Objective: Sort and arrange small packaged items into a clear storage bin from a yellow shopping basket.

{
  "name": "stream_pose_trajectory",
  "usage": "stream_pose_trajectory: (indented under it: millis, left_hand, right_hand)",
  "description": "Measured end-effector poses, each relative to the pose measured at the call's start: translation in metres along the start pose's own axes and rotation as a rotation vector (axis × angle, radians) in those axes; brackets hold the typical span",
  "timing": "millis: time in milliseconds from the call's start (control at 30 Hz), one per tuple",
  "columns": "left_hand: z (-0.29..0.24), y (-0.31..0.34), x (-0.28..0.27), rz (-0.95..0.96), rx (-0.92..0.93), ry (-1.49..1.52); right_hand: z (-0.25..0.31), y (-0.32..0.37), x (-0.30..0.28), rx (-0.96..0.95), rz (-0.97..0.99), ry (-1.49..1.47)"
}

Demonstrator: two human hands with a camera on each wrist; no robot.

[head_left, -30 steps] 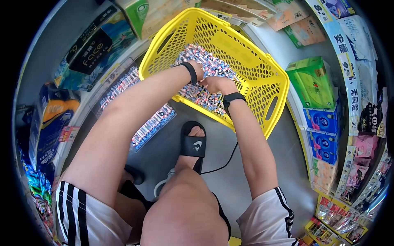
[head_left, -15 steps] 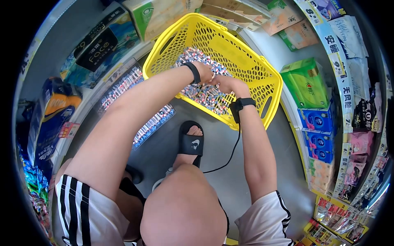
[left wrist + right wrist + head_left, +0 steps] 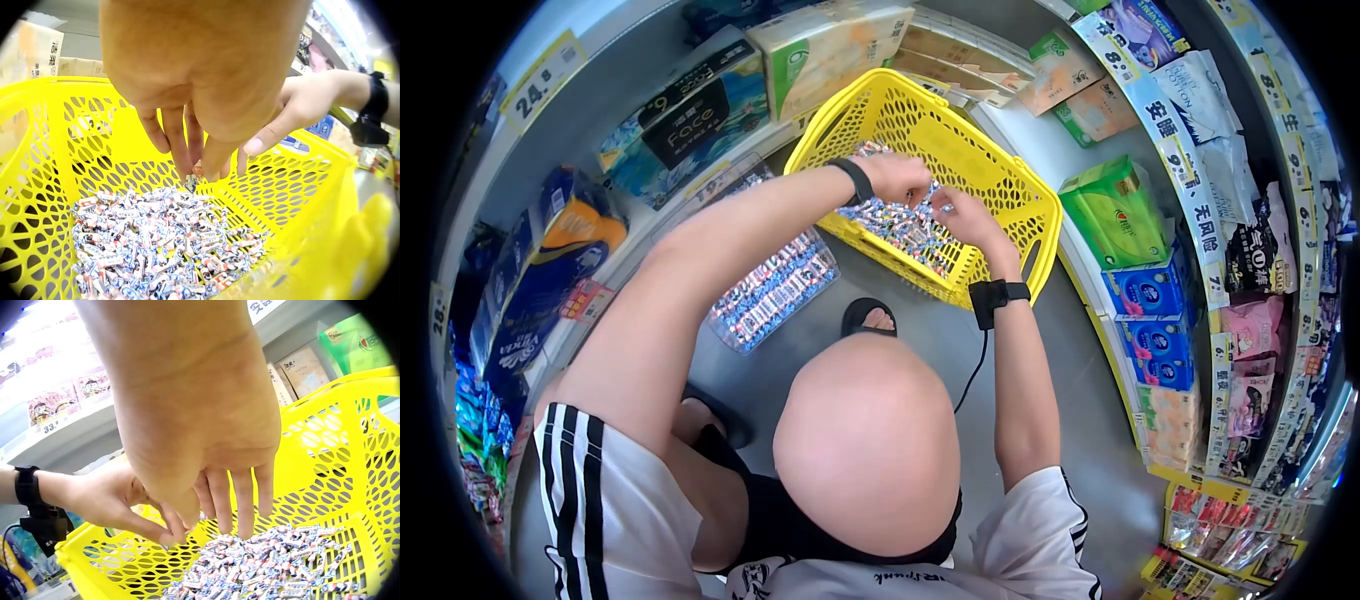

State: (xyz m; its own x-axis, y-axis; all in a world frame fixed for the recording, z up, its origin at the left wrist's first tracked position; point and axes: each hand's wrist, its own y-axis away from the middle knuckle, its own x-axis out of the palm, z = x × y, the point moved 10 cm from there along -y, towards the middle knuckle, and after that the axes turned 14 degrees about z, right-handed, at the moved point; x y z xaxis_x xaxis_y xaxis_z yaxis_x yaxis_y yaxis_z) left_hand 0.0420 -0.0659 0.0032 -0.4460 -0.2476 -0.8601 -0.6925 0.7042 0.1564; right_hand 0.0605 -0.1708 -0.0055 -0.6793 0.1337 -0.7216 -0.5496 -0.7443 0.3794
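Many small wrapped candies [image 3: 900,232] lie loose on the floor of a yellow basket [image 3: 1045,200]. Above them my left hand [image 3: 897,178] points down; in the left wrist view its fingertips pinch a small wrapped candy [image 3: 191,181]. My right hand [image 3: 970,218] hangs over the basket just right of it. The right wrist view shows the right hand [image 3: 200,425] with fingers extended downward above the candies [image 3: 250,565], no item clearly visible in them. The left hand [image 3: 119,500] is close beside its thumb.
Left of the basket, a clear tray [image 3: 772,300] of candies sits partly under my left forearm. Tissue packs [image 3: 1115,210] and other packages line shelves on both sides. My knee [image 3: 868,440] and a black sandal [image 3: 868,318] are below the basket.
My hands, close together earlier, now stand slightly apart, with the right one farther right. The basket and shelves have shifted in the head view, and the knee covers more of the sandal.
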Motion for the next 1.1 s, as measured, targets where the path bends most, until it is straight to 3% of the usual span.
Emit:
stream_pose_trajectory:
  millis: [100, 167, 233, 333, 400, 467, 567, 700, 800, 900, 1033, 1100]
  left_hand:
    - [-0.016, 0.021, -0.014, 0.016, -0.01, 0.021]
    - [-0.027, 0.037, -0.031, -0.081, -0.011, 0.046]
    - [-0.028, 0.045, -0.031, -0.063, 0.001, 0.025]
    - [-0.045, 0.078, -0.05, -0.207, 0.108, 0.056]
    - [-0.047, 0.09, -0.057, -0.192, 0.054, 0.043]
    - [-0.049, 0.099, -0.057, -0.178, -0.025, 0.052]
    - [-0.048, 0.111, -0.047, -0.175, 0.01, 0.083]
    - [-0.063, 0.132, -0.036, -0.137, 0.015, 0.07]
    - [-0.076, 0.149, -0.029, -0.105, 0.03, 0.05]
    - [-0.076, 0.166, -0.019, -0.104, 0.063, 0.092]
    - [-0.072, 0.186, -0.011, -0.078, -0.006, 0.176]
    - [-0.079, 0.193, -0.01, -0.084, 0.064, 0.086]
  right_hand:
    - [0.045, 0.007, -0.001, -0.005, -0.038, 0.015]
    - [0.059, 0.008, -0.001, -0.009, -0.099, 0.115]
    - [0.06, 0.006, 0.0, 0.02, -0.139, 0.015]
    - [0.072, 0.004, 0.002, 0.028, -0.229, -0.058]
    - [0.088, 0.019, 0.001, 0.136, -0.23, -0.243]
    - [0.087, 0.016, 0.008, 0.117, -0.257, -0.2]
    - [0.098, 0.019, 0.011, 0.089, -0.302, -0.149]
    - [0.122, 0.032, 0.019, 0.009, -0.333, -0.049]
    - [0.145, 0.034, 0.034, -0.203, -0.355, 0.094]
    - [0.179, 0.051, 0.043, -0.199, -0.321, 0.18]
    - [0.2, 0.054, 0.062, -0.401, -0.328, 0.307]
    - [0.206, 0.055, 0.066, -0.417, -0.316, 0.308]
